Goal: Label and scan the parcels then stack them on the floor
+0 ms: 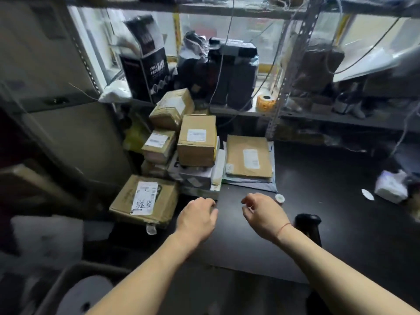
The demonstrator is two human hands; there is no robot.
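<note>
Labelled brown cardboard parcels point(196, 139) lie stacked at the dark table's point(318, 201) left, a flat envelope point(248, 156) beside them.

L forearm point(156, 267) & R forearm point(329, 267) bare; thin red string bracelet point(283, 228) round R wrist.

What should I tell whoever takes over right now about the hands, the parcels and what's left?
Left hand and right hand: both empty, loosely curled, above the dark table.
Parcels: labelled boxes piled at the table's far left, including the upright box; flat brown envelope on grey mailers beside them; large box left of the table's edge.
Done: these carry labels; scanning cannot be told.
Left: scan, then stack on the floor.
</note>
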